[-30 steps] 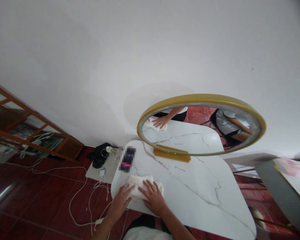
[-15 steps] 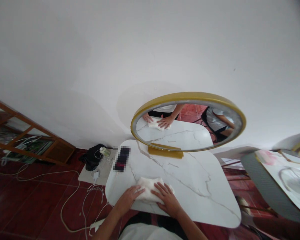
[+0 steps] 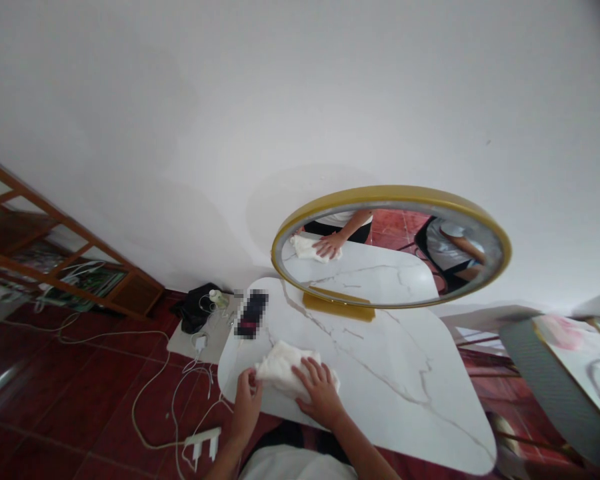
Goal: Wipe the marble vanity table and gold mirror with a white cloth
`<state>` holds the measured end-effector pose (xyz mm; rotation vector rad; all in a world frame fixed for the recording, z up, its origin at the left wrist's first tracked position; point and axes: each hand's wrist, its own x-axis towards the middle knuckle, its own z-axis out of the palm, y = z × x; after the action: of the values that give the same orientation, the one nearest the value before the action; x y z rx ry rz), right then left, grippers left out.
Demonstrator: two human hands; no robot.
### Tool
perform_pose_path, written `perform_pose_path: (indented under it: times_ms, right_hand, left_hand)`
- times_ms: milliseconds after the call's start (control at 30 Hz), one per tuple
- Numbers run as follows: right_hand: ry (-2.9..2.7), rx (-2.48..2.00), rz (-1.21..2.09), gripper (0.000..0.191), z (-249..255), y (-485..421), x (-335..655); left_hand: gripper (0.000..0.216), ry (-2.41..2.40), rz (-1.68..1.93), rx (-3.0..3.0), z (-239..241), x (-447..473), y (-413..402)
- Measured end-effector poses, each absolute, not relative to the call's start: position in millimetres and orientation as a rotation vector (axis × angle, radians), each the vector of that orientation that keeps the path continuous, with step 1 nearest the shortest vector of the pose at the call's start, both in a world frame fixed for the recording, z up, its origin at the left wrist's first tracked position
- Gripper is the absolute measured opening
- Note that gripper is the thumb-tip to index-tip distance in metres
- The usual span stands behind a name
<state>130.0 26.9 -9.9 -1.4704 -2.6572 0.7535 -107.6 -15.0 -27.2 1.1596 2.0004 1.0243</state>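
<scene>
A white cloth (image 3: 283, 367), loosely folded and rumpled, lies near the front left edge of the marble-patterned table (image 3: 380, 387). At its left edge, my left hand (image 3: 249, 395) is closed, pinching a bit of the fabric. My right hand (image 3: 320, 393) rests flat across the cloth's right part, fingers spread. A gold-framed oval mirror (image 3: 390, 193) stands at the back of the table on a gold base (image 3: 337, 307) and reflects the cloth and my right hand.
A pixelated dark item (image 3: 251, 315) lies at the table's left edge. Cables and a power strip (image 3: 203, 437) are on the red tiled floor. A black bag (image 3: 197, 308) and a small bottle (image 3: 219, 298) sit beside the table. Another person shows in the mirror.
My left hand has gone from lying flat on the cloth to pinching its left edge, a little further left. The cloth has shifted leftward and spread there. My right hand stays on it.
</scene>
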Motion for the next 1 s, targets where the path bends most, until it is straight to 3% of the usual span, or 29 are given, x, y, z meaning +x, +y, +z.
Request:
perform_pose_path:
  times_ms: [233,433,567,733,1000]
  right_hand:
    - [-2.635,-1.43,0.779,0.061,-0.9,38.7,120.4]
    - [-2.704,-1.207,0.747,0.063,14.5,41.2,132.7]
    - [-2.8,-1.214,0.771,0.07,20.0,41.0,142.3]
    - [-2.861,-1.239,0.883,0.081,16.1,30.8,142.0]
    - [-2.782,-1.401,0.891,0.088,8.5,16.0,129.1]
  left_hand:
    - [0.033,1.794,1.16,0.606,-37.4,-92.7,5.4]
    - [0.028,1.537,1.29,0.227,-22.4,-80.7,23.0]
    - [0.042,1.31,1.253,0.036,-3.1,-80.3,25.2]
    - [0.066,1.359,1.16,0.317,-2.5,-80.6,11.3]
    - [0.044,1.94,0.781,1.458,0.1,-104.4,33.3]
